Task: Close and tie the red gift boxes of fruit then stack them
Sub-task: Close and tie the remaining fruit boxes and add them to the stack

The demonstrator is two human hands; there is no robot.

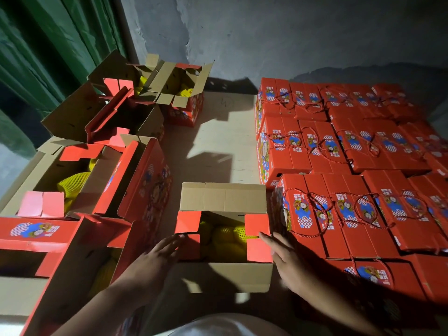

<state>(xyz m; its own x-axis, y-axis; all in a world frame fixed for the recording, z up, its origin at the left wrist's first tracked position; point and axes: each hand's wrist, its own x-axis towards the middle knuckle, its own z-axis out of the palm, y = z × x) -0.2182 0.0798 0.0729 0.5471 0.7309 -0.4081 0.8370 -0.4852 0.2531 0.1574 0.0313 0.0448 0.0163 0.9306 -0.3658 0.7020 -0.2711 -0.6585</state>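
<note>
Both hands, left (155, 257) and right (287, 260), flat-fingered, press the red side flaps of the open cardboard box (224, 275); net-wrapped yellow fruit (226, 238) inside, glossy roped boxes (351, 214) at three o'clock.

head view, looking down — close, forward

Person's body as seen from the head camera: two forearms and two hands, all bare. The left hand (163, 251) carries no glove, ring or watch; no sleeve shows along its forearm. The right hand (287, 259) is likewise ungloved and unadorned, its forearm uncovered to the frame edge. At bottom centre, a pale grey-white cloth garment (228, 324), smooth and rounded, partly lit; its type cannot be determined.
</note>
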